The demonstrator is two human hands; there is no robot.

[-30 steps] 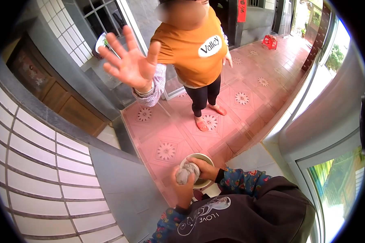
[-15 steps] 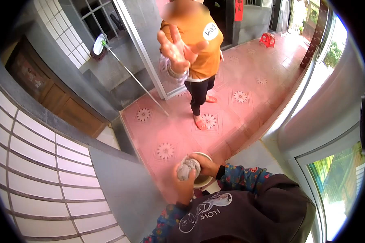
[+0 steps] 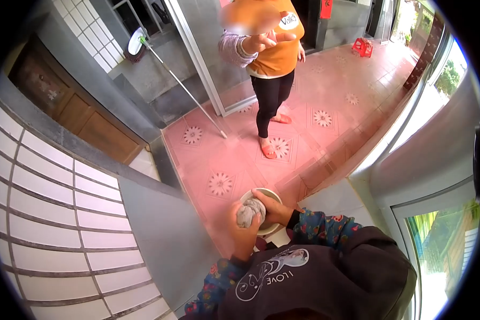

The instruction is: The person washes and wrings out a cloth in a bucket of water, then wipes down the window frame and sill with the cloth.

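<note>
A bunched, twisted grey cloth point(image 3: 249, 212) is squeezed between my two hands. My left hand point(image 3: 240, 233) wraps its near left side, with the thumb against the folds. From the right, my right hand point(image 3: 273, 208) closes round the other side; some of its fingers are hidden. Below the cloth is a round, pale-rimmed basin point(image 3: 274, 194), its inside partly covered by my hands.
A person in an orange top point(image 3: 274, 58) stands facing me on the pink tiled floor point(image 3: 197, 170), one arm held out. A long-handled mop point(image 3: 181, 82) leans head-up at the wall. Further back sits a red stool point(image 3: 362, 47). A window frame point(image 3: 397, 213) is at my right.
The other person's raised, spread hand has dropped lower, its fingers now partly folded. My hands still grip the cloth over the basin, slightly shifted. The view has tilted a little.
</note>
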